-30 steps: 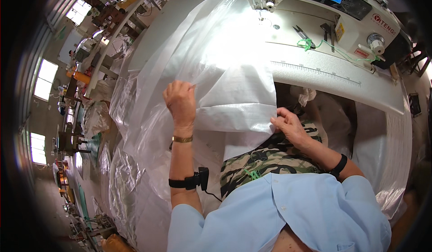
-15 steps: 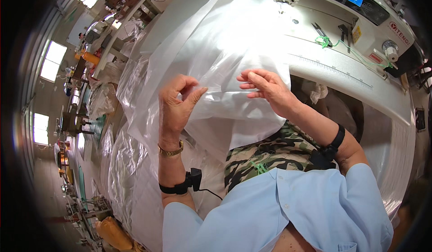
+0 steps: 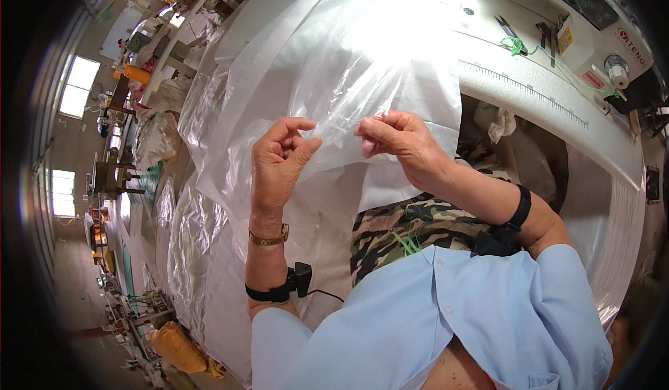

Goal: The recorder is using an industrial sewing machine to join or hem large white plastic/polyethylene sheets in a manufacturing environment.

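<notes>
A thin clear plastic sheet (image 3: 327, 104) lies over a white sheet (image 3: 439, 118) that hangs from the table edge towards my lap. My right hand (image 3: 408, 143) has thumb and fingers pinched on the clear plastic, whose folds run from the fingertips up to the bright sewing area. On the left, my left hand (image 3: 279, 157) hovers at the plastic. Its thumb and index finger are apart, the other fingers are curled, and nothing shows between them.
A sewing machine (image 3: 592, 49) with a lit display stands at upper right. Thread snips (image 3: 512, 33), green thread (image 3: 514, 44) and a small dark tool (image 3: 546, 38) lie on its bed. Bunched plastic (image 3: 198, 251) fills the left side. Camouflage cloth (image 3: 390, 230) covers my lap.
My right hand has closed from loosely spread fingers to a pinch and moved slightly left. My left hand has shifted a little right. The plastic is now drawn into folds.
</notes>
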Demonstrator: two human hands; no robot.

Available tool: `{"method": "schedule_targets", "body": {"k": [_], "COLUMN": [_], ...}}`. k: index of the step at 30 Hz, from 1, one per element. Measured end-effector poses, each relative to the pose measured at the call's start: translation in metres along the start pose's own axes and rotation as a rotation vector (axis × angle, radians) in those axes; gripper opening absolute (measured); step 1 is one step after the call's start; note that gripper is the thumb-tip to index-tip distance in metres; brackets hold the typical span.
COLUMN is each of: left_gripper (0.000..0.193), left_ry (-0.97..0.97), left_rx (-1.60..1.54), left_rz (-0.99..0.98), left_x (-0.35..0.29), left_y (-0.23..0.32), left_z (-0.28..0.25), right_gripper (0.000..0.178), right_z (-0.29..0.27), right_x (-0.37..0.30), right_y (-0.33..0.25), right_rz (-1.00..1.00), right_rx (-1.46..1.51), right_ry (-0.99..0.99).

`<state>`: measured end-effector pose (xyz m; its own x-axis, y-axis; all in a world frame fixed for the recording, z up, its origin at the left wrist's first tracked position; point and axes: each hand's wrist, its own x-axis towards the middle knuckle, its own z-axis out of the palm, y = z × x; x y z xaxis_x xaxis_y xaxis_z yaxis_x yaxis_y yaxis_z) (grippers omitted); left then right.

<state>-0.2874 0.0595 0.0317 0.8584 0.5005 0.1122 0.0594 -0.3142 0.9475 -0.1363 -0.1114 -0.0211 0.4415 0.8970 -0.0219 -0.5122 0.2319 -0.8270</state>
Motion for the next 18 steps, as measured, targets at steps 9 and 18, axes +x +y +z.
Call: {"method": "schedule_targets", "body": {"k": [9,18], "left_gripper": [0.036,0.036], "left_ry": [0.152,-0.089], "left_rx": [0.752,0.837], "left_rz": [0.127,-0.002], "left_x": [0.0,0.024], "left_y": [-0.019,-0.044], "left_z": [0.007,0.023], "right_gripper": [0.03,0.017], "right_z": [-0.032,-0.041], "right_x": [-0.034,-0.051], "right_y": [-0.008,-0.006], "right_rz": [0.074,0.018], "right_rx": [-0.318,-0.002], "right_ry": [-0.066,-0.149]}}
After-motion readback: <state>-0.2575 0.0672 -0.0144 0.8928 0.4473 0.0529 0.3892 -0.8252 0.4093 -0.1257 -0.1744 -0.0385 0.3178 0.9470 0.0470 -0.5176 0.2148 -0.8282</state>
